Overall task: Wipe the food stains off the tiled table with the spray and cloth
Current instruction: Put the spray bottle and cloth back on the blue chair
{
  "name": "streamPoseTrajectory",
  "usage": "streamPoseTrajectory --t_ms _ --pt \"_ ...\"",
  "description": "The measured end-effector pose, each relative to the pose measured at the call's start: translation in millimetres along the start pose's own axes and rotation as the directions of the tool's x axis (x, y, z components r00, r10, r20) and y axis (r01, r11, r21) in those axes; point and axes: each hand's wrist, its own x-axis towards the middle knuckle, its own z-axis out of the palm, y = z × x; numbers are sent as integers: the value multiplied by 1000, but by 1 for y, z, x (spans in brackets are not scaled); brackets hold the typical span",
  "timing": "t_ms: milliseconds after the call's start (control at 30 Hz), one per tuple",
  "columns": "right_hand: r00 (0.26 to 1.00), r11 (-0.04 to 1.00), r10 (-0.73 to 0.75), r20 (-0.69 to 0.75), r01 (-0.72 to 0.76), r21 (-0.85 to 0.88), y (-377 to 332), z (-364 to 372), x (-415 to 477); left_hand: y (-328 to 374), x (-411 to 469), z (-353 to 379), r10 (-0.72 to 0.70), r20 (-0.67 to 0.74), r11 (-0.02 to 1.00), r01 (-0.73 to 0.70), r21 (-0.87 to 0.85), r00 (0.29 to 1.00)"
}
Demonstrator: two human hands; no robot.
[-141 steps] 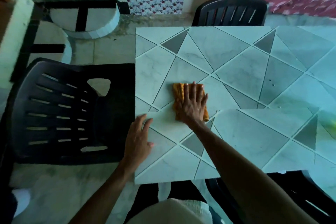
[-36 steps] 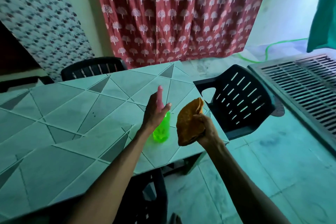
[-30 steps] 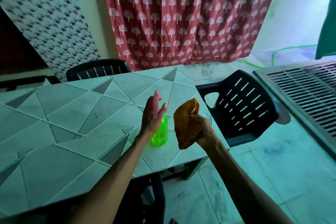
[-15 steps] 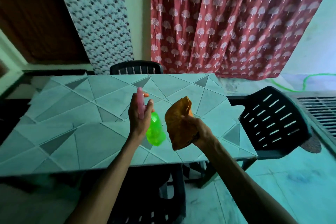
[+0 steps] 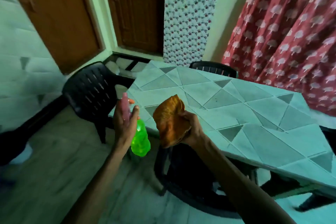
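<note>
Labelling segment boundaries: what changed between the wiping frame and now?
The right hand lifted the cloth off the table and holds it bunched in the air. The left hand left the table, gripped the bottle that stood there and lifted it clear. Unchanged: cloth in the right hand.

spray bottle: neon green body, pink head. cloth: orange-brown. worktop: pale grey tiles, darker grey triangles. curtain: red, white tree print. chair: black. door: brown. wall panel: white, red motifs.
</note>
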Motion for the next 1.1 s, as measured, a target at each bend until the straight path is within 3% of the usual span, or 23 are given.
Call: streamPoseTrajectory --t_ms 167,300,633,833,933,1100 --pt "985 986 103 140 -82 -147 55 116 18 -31 24 -126 -129 -230 990 113 -81 965" --pt "943 944 229 241 -156 -290 103 214 42 -59 41 -227 -145 -383 989 146 -27 912" --pt "819 887 396 415 -224 -405 219 439 130 -157 112 -427 -91 -551 968 204 148 830" --pt "701 817 531 476 -274 -508 276 579 168 -198 155 -530 -61 -633 913 299 278 772" --pt "651 759 603 461 -289 -583 315 639 180 -212 166 -577 -33 -646 882 326 341 763" --pt "597 679 675 434 -273 -682 390 739 207 -248 184 -670 -44 -745 871 391 298 665"
